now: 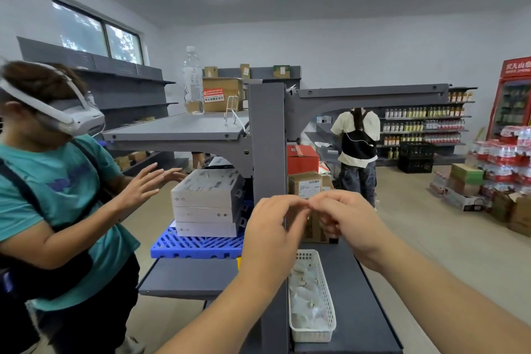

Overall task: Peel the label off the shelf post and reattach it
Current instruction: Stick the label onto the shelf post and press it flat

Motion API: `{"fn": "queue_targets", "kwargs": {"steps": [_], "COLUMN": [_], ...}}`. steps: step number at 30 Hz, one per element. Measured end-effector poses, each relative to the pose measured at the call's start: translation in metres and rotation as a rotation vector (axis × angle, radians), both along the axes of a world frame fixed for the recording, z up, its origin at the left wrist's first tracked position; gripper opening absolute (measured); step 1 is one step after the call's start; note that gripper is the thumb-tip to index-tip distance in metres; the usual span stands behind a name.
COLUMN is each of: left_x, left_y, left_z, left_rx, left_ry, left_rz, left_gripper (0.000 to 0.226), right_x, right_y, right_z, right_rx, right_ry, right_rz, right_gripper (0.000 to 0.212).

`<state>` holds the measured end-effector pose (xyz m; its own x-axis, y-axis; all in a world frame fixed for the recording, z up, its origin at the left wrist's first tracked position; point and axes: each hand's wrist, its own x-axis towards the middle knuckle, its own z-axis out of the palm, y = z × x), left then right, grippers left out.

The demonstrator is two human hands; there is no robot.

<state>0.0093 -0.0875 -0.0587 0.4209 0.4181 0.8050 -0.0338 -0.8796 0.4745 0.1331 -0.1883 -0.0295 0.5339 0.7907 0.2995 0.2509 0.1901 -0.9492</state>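
— What do we have at the far left?

— A person in a teal shirt (57, 198) wearing a white headset (66, 115), both hands raised and open toward a stack of pale flat boxes (205, 204). Those boxes sit on a blue slatted pallet (198, 246), which rests on a grey lower shelf (186, 276). Behind that person we see a window (97, 31) above grey wall shelving.

— And above the boxes?

— A grey upper shelf (178, 126) with a clear water bottle (193, 82) standing upright on it, and a cardboard carton (222, 95) behind.

— Where is the shelf post?

— The shelf post (267, 135) rises in the middle, just behind our hands. Our left hand (273, 227) and right hand (350, 218) meet in front of it, fingertips pinched together and touching.

— Is the label there?

— We cannot see the label; if it is between the pinched fingertips, it is too small to tell. We cannot tell what the pinch holds.

— Below the hands?

— A white mesh basket (327, 296) of small pale items lies on the grey shelf to the right of the post.

— Further right?

— A person with a black backpack (357, 146) stands facing stocked bottle shelves (425, 123). A red drinks fridge (513, 100) stands at the wall, with shrink-wrapped water packs (500, 158) piled on the pale floor. Two round ceiling lamps are lit.
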Motion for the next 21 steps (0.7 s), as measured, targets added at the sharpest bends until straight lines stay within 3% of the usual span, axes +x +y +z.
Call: {"fn": "queue_targets", "kwargs": {"steps": [5, 9, 13, 21], "left_x": [-0.01, -0.013, -0.019, -0.019], "left_y": [0.012, 0.025, 0.035, 0.053], "left_z": [0.018, 0.024, 0.026, 0.037], "left_rx": [-0.484, -0.711, -0.742, -0.708], "left_ry": [-0.144, -0.224, -0.217, -0.237], "left_rz": [-0.138, -0.198, -0.225, -0.152], "left_gripper": [0.012, 0.01, 0.007, 0.008], "right_x": [-0.007, -0.012, -0.016, -0.018], "right_y": [0.014, 0.025, 0.036, 0.055], "right_z": [0.008, 0.01, 0.011, 0.02], "right_rx": [-0.012, -0.002, -0.001, 0.043], "right_ry": [-0.186, -0.225, -0.301, -0.462], "right_rz": [-0.191, -0.225, -0.224, -0.279], "right_gripper": [0.014, 0.007, 0.017, 0.016]}}
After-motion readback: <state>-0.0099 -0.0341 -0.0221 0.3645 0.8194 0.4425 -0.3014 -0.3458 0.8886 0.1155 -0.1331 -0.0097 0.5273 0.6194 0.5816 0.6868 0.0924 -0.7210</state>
